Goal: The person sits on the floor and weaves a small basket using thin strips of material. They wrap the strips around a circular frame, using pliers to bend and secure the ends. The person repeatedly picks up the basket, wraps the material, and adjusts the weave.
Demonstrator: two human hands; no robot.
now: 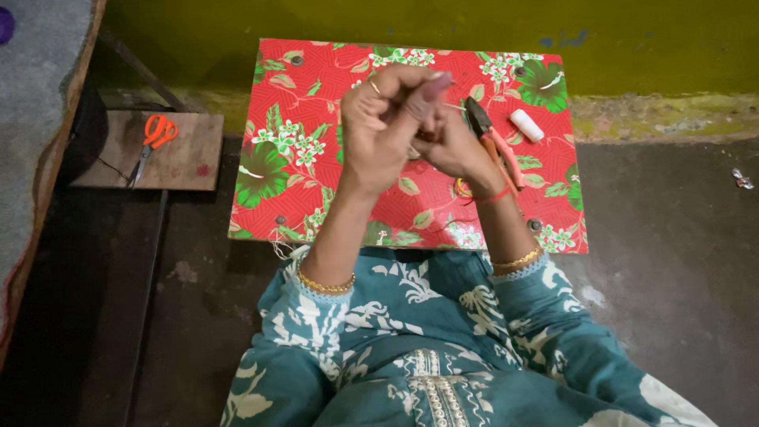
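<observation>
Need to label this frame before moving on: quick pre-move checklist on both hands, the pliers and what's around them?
1. Left hand raised over the red floral table, fingers curled: ok.
2. Right hand pressed against the left, both working something small: ok; what that item is: cannot tell.
3. Pliers with pink handles lie along the right hand; whether its grip closes on them: cannot tell.
4. White spool lies on the table, apart from both hands: ok.
5. Orange scissors rest on the wooden board off to the left, untouched: ok.
</observation>
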